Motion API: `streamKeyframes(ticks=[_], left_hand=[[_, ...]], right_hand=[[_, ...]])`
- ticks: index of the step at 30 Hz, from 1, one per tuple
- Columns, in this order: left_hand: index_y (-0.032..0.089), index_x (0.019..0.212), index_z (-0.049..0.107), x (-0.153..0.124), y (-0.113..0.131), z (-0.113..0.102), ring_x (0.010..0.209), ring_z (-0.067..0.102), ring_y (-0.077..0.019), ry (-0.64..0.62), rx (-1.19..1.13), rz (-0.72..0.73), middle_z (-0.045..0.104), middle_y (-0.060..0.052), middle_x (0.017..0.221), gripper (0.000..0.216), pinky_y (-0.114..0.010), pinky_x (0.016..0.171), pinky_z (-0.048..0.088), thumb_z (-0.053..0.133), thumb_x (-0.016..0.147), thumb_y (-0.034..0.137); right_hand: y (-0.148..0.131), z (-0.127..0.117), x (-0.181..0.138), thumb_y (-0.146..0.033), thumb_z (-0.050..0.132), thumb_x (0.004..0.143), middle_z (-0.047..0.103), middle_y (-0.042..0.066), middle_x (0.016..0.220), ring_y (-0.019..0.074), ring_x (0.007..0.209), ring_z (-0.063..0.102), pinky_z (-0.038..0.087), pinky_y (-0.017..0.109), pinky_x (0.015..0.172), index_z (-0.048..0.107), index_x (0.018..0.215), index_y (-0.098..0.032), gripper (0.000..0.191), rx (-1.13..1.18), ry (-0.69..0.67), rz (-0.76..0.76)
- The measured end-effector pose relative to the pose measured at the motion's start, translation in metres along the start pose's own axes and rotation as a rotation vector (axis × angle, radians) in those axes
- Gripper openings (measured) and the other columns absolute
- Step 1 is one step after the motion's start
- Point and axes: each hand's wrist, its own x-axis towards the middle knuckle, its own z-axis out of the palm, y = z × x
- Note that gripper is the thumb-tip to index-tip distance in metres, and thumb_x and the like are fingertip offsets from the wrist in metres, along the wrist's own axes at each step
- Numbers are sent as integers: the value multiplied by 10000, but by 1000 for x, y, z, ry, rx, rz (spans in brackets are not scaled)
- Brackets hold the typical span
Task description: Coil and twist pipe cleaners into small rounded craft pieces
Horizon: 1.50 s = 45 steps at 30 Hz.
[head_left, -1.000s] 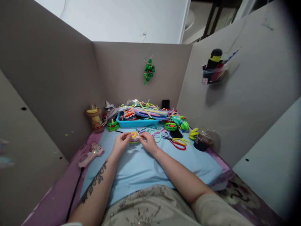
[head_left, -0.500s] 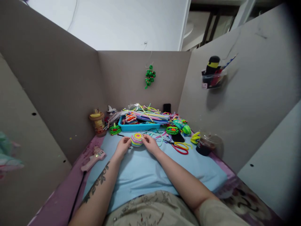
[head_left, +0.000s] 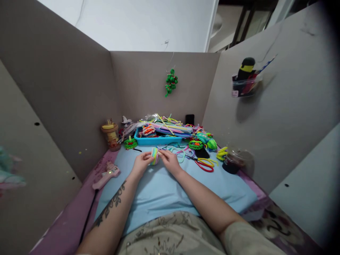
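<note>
A small round piece point(head_left: 154, 156) coiled from striped pipe cleaners in yellow, green, white and purple is held above the blue cloth. The fingers of my left hand point(head_left: 142, 162) are closed on its left side. My right hand point(head_left: 169, 161) pinches its right edge, fingertips together. Behind the hands lie loose coloured pipe cleaners point(head_left: 183, 153). To the right of my right hand rest scissors with red and yellow handles point(head_left: 205, 165).
A blue tray point(head_left: 159, 141) heaped with pipe cleaners stands at the back. A pink glue gun point(head_left: 107, 176) lies left. At right are a dark cup point(head_left: 230, 165) and a black phone point(head_left: 202, 153). Grey panels point(head_left: 159, 88) enclose the table; a clear holder point(head_left: 245, 88) hangs right.
The round piece has turned between my hands, from its ringed face towards me to its striped side. My hands have come closer together. The view has shifted slightly.
</note>
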Motion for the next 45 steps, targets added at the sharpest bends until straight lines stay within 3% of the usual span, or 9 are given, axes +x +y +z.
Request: streamKeyframes(ticks=[5,12,18,23,32,39,45], left_hand=[[115,934,676,3,-7,1,739,655,-211,0,197,147,720,-86,813,410,-313,712,501,723,622,376],[188,855,707,-2,-3,4,846,626,-213,50,558,434,708,-68,895,174,-337,813,471,578,757,254],[208,892,665,-4,-9,6,870,614,-221,-2,585,435,686,-61,907,156,-346,838,455,597,757,244],[190,1032,577,-5,-14,5,888,601,-203,-59,690,536,653,-81,978,235,-336,827,453,508,808,173],[175,1054,543,-7,-11,1,907,568,-204,-133,860,587,625,-77,956,280,-343,829,442,502,782,124],[183,871,639,-3,-10,-5,1054,518,-240,-196,970,681,608,-105,1051,111,-424,955,381,565,791,205],[208,845,676,1,-9,-5,1081,504,-237,-199,1010,709,632,-84,1004,144,-444,986,354,542,805,176]], right_hand=[[-2,0,-2,-266,474,893,651,65,905,181,867,585,468,317,790,655,981,-210,209,-36,-11,-64],[-3,-4,-2,-215,476,876,607,64,903,196,915,541,438,338,832,610,930,-201,145,-105,-2,-118],[-3,-5,-3,-145,471,839,592,72,930,210,955,505,417,354,855,607,945,-198,180,-196,-54,-107],[-6,-4,-4,-137,498,823,599,61,870,208,907,513,408,351,843,641,891,-203,172,-220,-42,-116],[-2,-5,-6,-152,526,842,625,54,853,204,877,508,409,345,812,696,906,-224,196,-272,-94,-129],[-3,-8,-7,-106,531,817,621,65,865,214,890,496,413,357,810,696,921,-224,228,-328,-174,-156],[-4,-9,-7,-93,534,804,617,66,896,220,896,490,416,368,803,690,944,-238,255,-362,-225,-178]])
